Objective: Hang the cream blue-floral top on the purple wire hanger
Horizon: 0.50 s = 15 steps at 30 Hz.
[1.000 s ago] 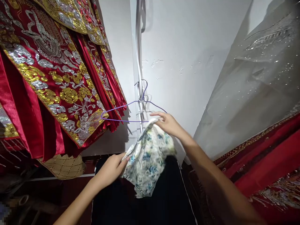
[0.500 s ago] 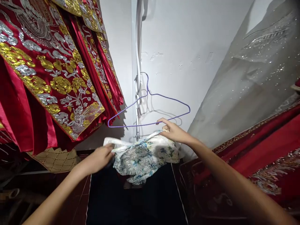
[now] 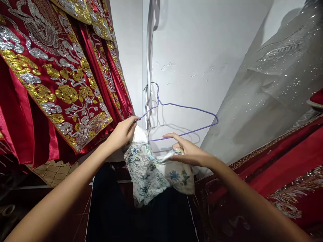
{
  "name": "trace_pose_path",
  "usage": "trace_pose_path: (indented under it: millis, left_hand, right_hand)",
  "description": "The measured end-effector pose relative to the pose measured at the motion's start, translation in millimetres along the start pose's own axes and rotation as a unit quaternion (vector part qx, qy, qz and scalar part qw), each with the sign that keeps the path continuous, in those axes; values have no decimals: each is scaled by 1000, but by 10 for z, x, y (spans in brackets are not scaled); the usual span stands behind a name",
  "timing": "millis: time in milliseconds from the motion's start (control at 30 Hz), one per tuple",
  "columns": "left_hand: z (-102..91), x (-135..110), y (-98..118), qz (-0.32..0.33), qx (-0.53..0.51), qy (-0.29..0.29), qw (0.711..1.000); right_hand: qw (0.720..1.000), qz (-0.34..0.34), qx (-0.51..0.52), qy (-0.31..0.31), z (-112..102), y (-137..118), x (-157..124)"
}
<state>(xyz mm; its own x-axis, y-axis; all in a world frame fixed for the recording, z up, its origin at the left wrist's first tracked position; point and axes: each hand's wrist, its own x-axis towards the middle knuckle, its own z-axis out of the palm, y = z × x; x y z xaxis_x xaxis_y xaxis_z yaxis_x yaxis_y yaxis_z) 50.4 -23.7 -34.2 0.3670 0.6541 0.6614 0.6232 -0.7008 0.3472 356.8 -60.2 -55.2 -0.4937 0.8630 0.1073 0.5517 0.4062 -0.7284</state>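
Note:
A purple wire hanger (image 3: 186,108) hangs from a hook on the white wall. A small white garment with a blue and green floral print (image 3: 148,171) hangs from both my hands just below it. My left hand (image 3: 122,133) is closed on one corner of the floral garment, raised against the hanger's left end. My right hand (image 3: 188,152) pinches the garment's other edge under the hanger's bottom wire, with the forefinger stretched out along the wire.
Red robes with gold and silver embroidery (image 3: 55,77) hang close at the left. A grey sequinned gown (image 3: 272,87) and more red cloth (image 3: 285,168) fill the right. A dark cloth (image 3: 141,218) lies below. A white strap (image 3: 150,50) runs down the wall.
My left hand has risen with the garment's corner to the hanger's left end. The hanger has swung to the right. My right hand has dropped slightly below the bottom wire.

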Motion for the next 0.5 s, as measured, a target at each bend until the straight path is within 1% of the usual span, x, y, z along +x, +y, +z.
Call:
trace_pose_path:
  millis: [33, 67, 100, 133, 200, 233, 267, 333, 400, 467, 500]
  left_hand:
    - [9, 13, -45, 2, 7, -3, 1000]
    - [-2, 22, -88, 2, 17, -4, 1000]
    - [-28, 28, -124, 0, 29, -5, 1000]
    - [-65, 32, -149, 1, 42, -6, 999]
    - [-155, 37, -159, 15, 66, -9, 998]
    - [-197, 36, -147, 24, 75, -10, 997]
    - [-233, 33, -128, 32, 84, -9, 996]
    - [-278, 15, -84, 40, 100, 4, 994]
    - [-290, -7, -57, 33, 112, 19, 993]
    - [-281, -22, -55, 20, 118, 22, 993]
    - [-276, -25, -60, 13, 122, 20, 992]
  right_hand:
    - [1000, 5, -10, 8, -70, -24, -40]
    - [999, 8, -25, 36, -153, -31, -72]
    - [995, 9, -41, 85, -242, -23, -93]
    - [987, 6, -57, 151, -331, -3, -106]
    - [956, -11, -87, 281, -479, 54, -115]
    - [940, -20, -97, 327, -530, 79, -119]
    - [928, -25, -99, 359, -563, 96, -128]
    - [917, -28, -84, 389, -579, 102, -164]
    - [912, -29, -76, 402, -561, 78, -215]
    - [915, -9, -106, 390, -553, 48, -259]
    - [919, 10, -130, 372, -563, 40, -273]
